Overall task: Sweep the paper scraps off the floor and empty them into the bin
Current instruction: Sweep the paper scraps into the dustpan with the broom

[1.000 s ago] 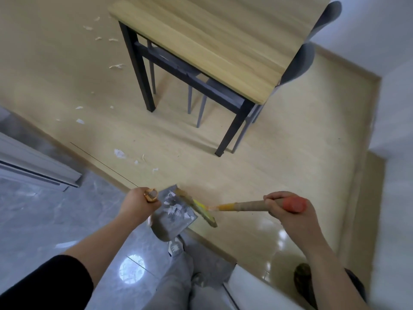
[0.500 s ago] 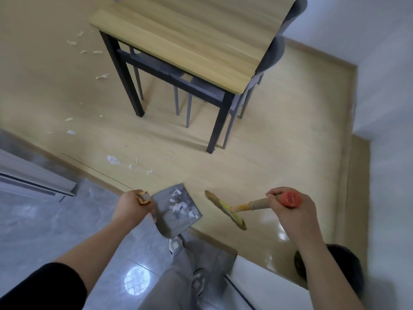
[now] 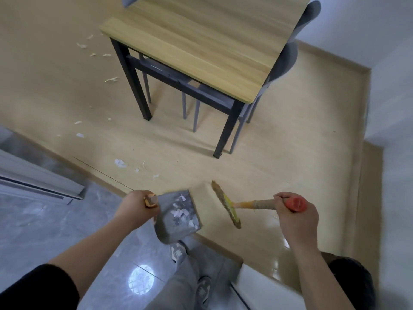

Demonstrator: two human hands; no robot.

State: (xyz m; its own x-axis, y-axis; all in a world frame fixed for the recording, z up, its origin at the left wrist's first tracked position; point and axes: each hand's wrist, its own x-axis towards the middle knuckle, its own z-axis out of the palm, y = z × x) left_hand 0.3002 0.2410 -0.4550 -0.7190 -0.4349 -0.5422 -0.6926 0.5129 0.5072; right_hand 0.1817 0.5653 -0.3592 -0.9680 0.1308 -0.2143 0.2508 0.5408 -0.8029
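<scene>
My left hand (image 3: 134,206) gripped the dustpan (image 3: 176,222) handle, my right hand (image 3: 295,218) the brush (image 3: 225,204) handle. Some paper scraps (image 3: 178,213) sat in the pan; more lay on the floor (image 3: 290,153) ahead-left, near it. My take: keep the pan level, set its lip flat by that cluster, sweep in with short strokes.

A desk (image 3: 201,45) with a pale wood-grain top and black legs stands in the upper middle, with grey chairs (image 3: 288,61) pushed in under it along its right side, their thin grey legs showing between the black ones. At lower left, glossy grey marbled tiles (image 3: 44,231) carry a round bright reflection. A pale sliding-door track (image 3: 38,180) crosses the left edge, and white walls (image 3: 368,23) with a tan skirting board (image 3: 363,104) close the right.
</scene>
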